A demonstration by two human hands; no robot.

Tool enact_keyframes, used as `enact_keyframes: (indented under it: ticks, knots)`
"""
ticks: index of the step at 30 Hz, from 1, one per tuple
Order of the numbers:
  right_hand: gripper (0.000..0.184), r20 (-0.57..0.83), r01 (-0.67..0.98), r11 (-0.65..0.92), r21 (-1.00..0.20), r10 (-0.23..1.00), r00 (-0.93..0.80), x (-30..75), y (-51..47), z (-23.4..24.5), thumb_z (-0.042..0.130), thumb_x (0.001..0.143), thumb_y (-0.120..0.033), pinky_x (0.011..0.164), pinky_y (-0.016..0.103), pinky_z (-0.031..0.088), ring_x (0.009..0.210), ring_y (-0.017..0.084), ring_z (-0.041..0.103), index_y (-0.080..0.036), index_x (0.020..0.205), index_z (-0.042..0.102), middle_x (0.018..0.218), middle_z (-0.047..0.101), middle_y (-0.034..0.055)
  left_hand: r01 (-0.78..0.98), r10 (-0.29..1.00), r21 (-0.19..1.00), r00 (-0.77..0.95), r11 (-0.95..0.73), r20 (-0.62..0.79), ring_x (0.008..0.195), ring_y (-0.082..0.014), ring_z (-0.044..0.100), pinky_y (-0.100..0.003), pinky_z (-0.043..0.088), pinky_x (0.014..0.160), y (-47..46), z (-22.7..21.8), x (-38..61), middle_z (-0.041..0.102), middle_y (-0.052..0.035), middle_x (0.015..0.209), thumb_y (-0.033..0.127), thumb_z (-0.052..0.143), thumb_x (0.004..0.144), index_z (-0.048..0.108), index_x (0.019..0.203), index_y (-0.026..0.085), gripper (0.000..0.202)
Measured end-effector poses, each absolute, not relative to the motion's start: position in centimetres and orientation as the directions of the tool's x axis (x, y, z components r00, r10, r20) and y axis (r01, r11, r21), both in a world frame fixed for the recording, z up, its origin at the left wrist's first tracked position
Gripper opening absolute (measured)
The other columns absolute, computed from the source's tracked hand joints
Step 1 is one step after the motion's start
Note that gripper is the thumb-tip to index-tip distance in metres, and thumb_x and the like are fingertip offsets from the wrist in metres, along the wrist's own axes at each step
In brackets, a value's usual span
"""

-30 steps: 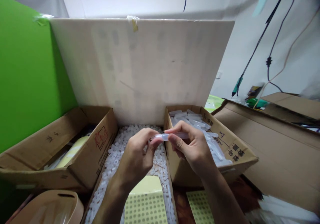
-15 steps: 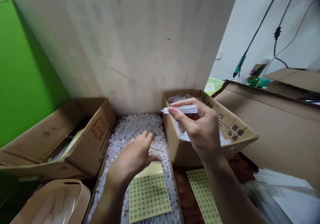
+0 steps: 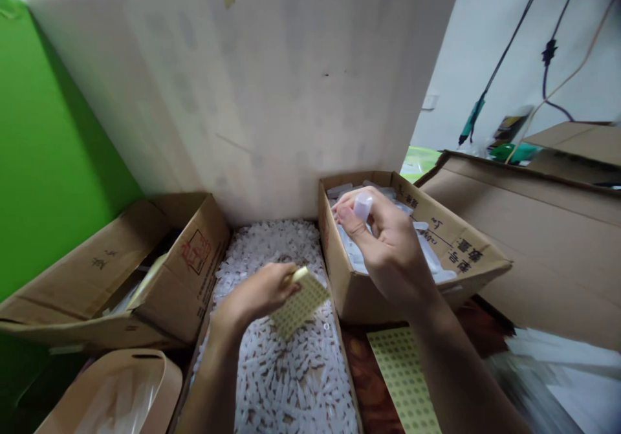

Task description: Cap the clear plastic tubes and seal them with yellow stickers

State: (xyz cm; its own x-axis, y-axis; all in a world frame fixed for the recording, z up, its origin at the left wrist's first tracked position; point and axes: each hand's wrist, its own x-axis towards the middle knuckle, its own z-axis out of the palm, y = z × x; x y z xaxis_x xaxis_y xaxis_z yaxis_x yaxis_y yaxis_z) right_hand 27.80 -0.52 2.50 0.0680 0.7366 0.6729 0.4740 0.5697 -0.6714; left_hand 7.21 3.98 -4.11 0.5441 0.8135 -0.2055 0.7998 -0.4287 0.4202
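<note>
- A tall white cardboard panel (image 3: 242, 85) is standing behind everything.
- A long box (image 3: 206, 330) is lying below it, holding small white pieces (image 3: 291, 382).
- A carton (image 3: 466, 256) of clear tubes is sitting just to the right of the long box.
- The right hand (image 3: 392, 253) is hovering over the carton, fingers curled tight around a clear tube (image 3: 363, 206).
- The left hand (image 3: 257, 295) is pinching a yellow dotted sheet (image 3: 301, 301), holding it tilted above the white pieces.

The left hand (image 3: 257, 293) was low in the middle, thumb and fingers pinched together, its forearm coming from the bottom edge. The right hand (image 3: 391, 253) was higher and farther forward, fingers curled closed, its forearm stretched from the lower right.
</note>
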Motion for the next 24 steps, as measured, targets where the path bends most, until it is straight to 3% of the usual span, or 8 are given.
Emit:
enact_keyframes:
  ticks: [3,6,9,12,14,17,21,24]
  knots:
    - [0.023,0.615,0.546,0.523,-0.655,0.788,-0.017,27.6,-0.6,2.6,0.057,0.1,-0.028,0.067,0.03,0.038,0.072,0.015,0.051,-0.018,0.079,0.059,0.079,0.056,0.0006,0.606,0.801,0.581,0.582,-0.543,0.142,0.107,-0.0187,0.062,-0.03,0.049,0.095,3.7,-2.2,5.7,0.065,-0.0074,0.115,0.03,0.041,0.104,0.063,0.125,0.021,0.032]
    - [0.027,0.54,0.569,0.486,-0.663,0.837,-0.086,27.2,-0.8,2.7,0.066,0.096,-0.037,0.067,0.029,0.039,0.074,0.015,0.055,-0.018,0.077,0.062,0.081,0.06,0.0004,0.456,0.801,0.667,0.438,-0.59,0.409,0.107,-0.0184,0.062,-0.03,0.052,0.094,2.8,-0.6,4.9,0.061,-0.0079,0.116,0.036,0.049,0.102,0.06,0.137,0.023,0.039]
    - [0.028,0.42,0.52,0.433,-0.737,0.895,-0.15,26.9,-1.1,2.9,0.071,0.091,-0.046,0.062,0.027,0.039,0.069,0.013,0.056,-0.02,0.083,0.066,0.075,0.063,-0.0025,0.361,0.849,0.772,0.301,-0.523,0.434,0.088,-0.0159,0.068,-0.024,0.055,0.074,1.7,0.5,5.1,0.068,-0.0048,0.102,0.04,0.062,0.096,0.065,0.131,0.024,0.038]
    - [0.026,0.359,0.444,0.384,-0.809,0.922,-0.144,26.8,-1.1,2.9,0.078,0.084,-0.044,0.057,0.024,0.038,0.063,0.011,0.054,-0.021,0.086,0.067,0.071,0.062,-0.0049,0.276,0.875,0.832,0.205,-0.481,0.438,0.073,-0.0145,0.07,-0.02,0.054,0.061,0.8,1.1,5.8,0.074,-0.0013,0.085,0.039,0.072,0.09,0.07,0.111,0.022,0.027]
    - [0.022,0.325,0.372,0.366,-0.853,0.93,-0.17,26.9,-1.1,2.9,0.078,0.083,-0.04,0.056,0.023,0.039,0.063,0.011,0.053,-0.022,0.091,0.068,0.072,0.064,-0.0047,0.251,0.875,0.84,0.201,-0.48,0.44,0.07,-0.0142,0.071,-0.019,0.054,0.059,0.6,1.3,6.3,0.076,-0.0002,0.08,0.036,0.075,0.087,0.07,0.099,0.021,0.02]
    - [0.016,0.303,0.318,0.356,-0.879,0.931,-0.205,27.0,-0.9,2.7,0.068,0.091,-0.036,0.059,0.023,0.041,0.067,0.012,0.056,-0.02,0.088,0.07,0.075,0.066,-0.0016,0.248,0.881,0.855,0.265,-0.455,0.392,0.072,-0.0151,0.073,-0.019,0.055,0.059,0.7,1.3,6.7,0.077,0.0001,0.083,0.034,0.077,0.084,0.069,0.097,0.021,0.02]
    - [0.027,0.393,0.279,0.388,-0.878,0.919,-0.038,27.4,-0.7,2.4,0.068,0.09,-0.042,0.055,0.023,0.04,0.063,0.013,0.053,-0.017,0.079,0.066,0.069,0.062,-0.0001,0.329,0.872,0.81,0.252,-0.486,0.421,0.071,-0.0157,0.07,-0.02,0.054,0.058,1.2,1.2,6.8,0.075,0.0003,0.081,0.032,0.079,0.078,0.07,0.095,0.02,0.023]
    - [0.032,0.399,0.31,0.388,-0.868,0.916,-0.03,27.9,-0.6,2.3,0.072,0.086,-0.047,0.051,0.024,0.037,0.057,0.013,0.049,-0.018,0.077,0.063,0.064,0.056,-0.0016,0.349,0.872,0.8,0.246,-0.488,0.424,0.065,-0.0144,0.066,-0.02,0.05,0.055,1.2,1.1,6.6,0.073,0.0001,0.073,0.033,0.069,0.085,0.071,0.084,0.018,0.014]
